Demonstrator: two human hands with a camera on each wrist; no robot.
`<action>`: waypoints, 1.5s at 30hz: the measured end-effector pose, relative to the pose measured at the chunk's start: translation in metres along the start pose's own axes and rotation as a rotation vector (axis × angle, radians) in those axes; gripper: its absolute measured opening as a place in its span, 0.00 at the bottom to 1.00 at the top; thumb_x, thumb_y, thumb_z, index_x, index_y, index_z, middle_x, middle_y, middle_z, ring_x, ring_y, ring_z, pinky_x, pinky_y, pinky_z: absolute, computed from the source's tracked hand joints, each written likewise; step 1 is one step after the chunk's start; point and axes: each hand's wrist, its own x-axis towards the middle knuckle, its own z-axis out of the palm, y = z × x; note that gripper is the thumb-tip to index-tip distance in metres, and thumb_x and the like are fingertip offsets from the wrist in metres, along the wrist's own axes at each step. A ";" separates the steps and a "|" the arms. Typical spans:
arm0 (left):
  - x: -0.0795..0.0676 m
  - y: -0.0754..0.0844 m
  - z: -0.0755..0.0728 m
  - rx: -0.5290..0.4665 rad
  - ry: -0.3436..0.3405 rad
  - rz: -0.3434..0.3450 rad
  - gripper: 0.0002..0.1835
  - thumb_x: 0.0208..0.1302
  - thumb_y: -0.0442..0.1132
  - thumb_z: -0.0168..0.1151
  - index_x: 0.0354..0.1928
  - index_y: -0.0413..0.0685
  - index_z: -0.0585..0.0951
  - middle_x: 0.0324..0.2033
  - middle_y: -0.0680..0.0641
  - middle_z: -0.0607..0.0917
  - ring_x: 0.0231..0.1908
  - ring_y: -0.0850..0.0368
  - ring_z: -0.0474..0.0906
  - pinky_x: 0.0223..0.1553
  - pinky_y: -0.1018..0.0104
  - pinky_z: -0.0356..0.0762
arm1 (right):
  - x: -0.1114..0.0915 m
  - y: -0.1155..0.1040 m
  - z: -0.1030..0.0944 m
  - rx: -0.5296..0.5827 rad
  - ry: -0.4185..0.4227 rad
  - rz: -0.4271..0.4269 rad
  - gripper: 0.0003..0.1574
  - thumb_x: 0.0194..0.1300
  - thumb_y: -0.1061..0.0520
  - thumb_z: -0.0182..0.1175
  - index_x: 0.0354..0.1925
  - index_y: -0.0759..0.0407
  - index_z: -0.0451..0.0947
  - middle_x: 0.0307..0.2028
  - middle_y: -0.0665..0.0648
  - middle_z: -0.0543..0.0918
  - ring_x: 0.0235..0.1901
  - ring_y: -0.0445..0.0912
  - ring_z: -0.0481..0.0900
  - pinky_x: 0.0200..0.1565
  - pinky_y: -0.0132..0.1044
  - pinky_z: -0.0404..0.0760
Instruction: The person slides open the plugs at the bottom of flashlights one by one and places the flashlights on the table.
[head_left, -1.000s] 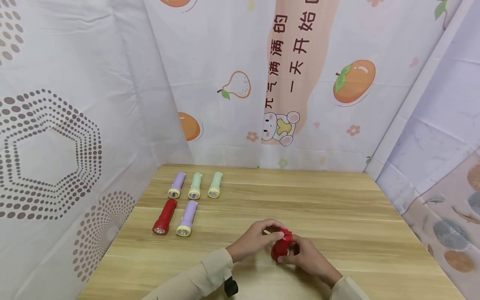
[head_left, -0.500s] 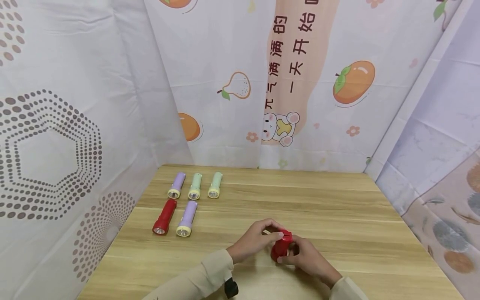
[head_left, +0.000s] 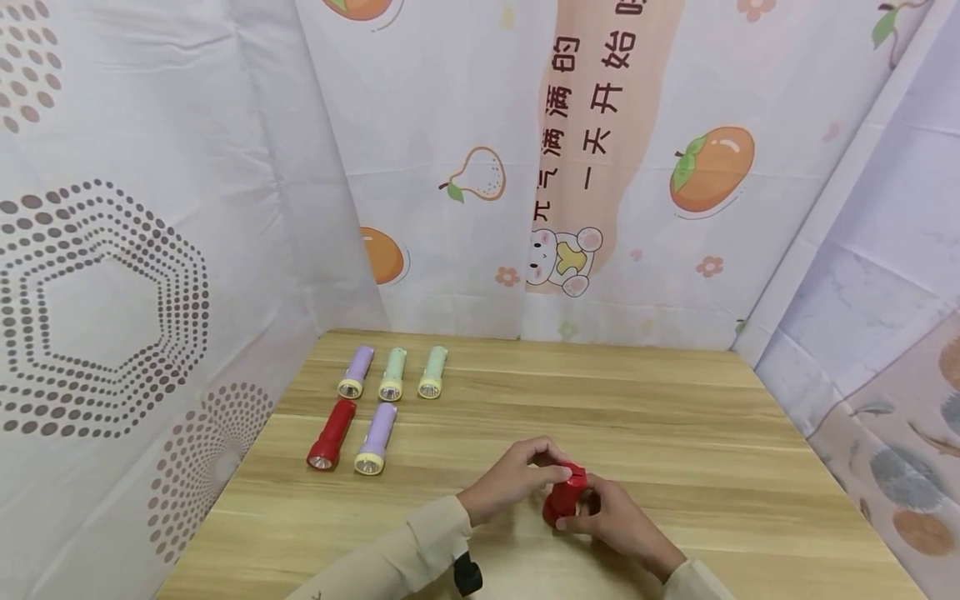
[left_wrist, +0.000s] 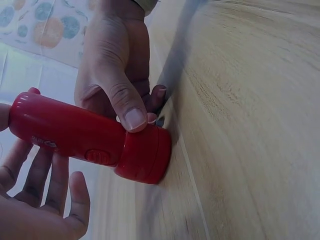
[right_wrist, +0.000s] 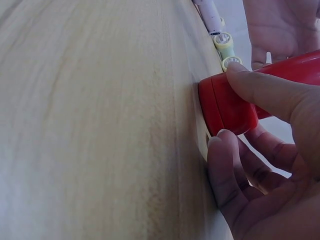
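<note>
A red flashlight (head_left: 566,497) stands lens end down on the wooden table, leaning slightly, between the two hands. My left hand (head_left: 517,482) holds its upper tail end, thumb on the near side and fingers behind. Low down, my right hand (head_left: 624,523) grips the wide head, its thumb lying across the collar in the right wrist view. The left wrist view shows the flashlight's body (left_wrist: 65,127) with a ribbed switch (left_wrist: 98,156) and a small white logo. Its lens faces the tabletop and is hidden.
On the table's left side lie another red flashlight (head_left: 331,436), two purple ones (head_left: 377,433) with yellow rims and two mint green ones (head_left: 432,371). White printed curtains (head_left: 450,250) hang along the table's back and sides. A black wrist device (head_left: 467,575) sits at the left sleeve.
The head view has shifted slightly. Both hands keep their hold on the red flashlight, nearly in the same spot; the other flashlights stay put.
</note>
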 end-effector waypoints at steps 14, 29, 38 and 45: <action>0.003 0.001 0.003 -0.020 -0.001 -0.011 0.05 0.70 0.40 0.66 0.43 0.48 0.84 0.41 0.53 0.84 0.44 0.57 0.77 0.48 0.51 0.76 | -0.001 0.001 -0.001 0.006 0.010 -0.018 0.29 0.58 0.52 0.78 0.52 0.63 0.79 0.31 0.55 0.79 0.28 0.45 0.74 0.27 0.32 0.73; 0.005 -0.002 0.005 -0.007 0.001 0.004 0.05 0.69 0.40 0.68 0.41 0.47 0.83 0.38 0.53 0.84 0.40 0.59 0.77 0.43 0.59 0.74 | 0.000 0.002 0.002 0.017 0.021 -0.034 0.29 0.58 0.54 0.78 0.53 0.62 0.78 0.31 0.55 0.79 0.28 0.44 0.73 0.26 0.32 0.72; 0.005 -0.003 0.006 -0.032 0.017 -0.002 0.06 0.68 0.40 0.69 0.39 0.46 0.82 0.37 0.52 0.85 0.40 0.59 0.78 0.43 0.58 0.74 | 0.000 0.001 0.001 -0.022 -0.005 -0.036 0.30 0.59 0.51 0.77 0.55 0.59 0.79 0.34 0.54 0.81 0.30 0.45 0.74 0.29 0.32 0.73; 0.005 -0.003 0.006 -0.036 0.021 -0.007 0.07 0.67 0.40 0.70 0.37 0.45 0.81 0.36 0.53 0.85 0.40 0.59 0.78 0.42 0.59 0.73 | 0.000 0.003 0.001 -0.014 -0.004 -0.042 0.31 0.59 0.51 0.77 0.55 0.59 0.78 0.35 0.54 0.81 0.30 0.45 0.75 0.29 0.32 0.73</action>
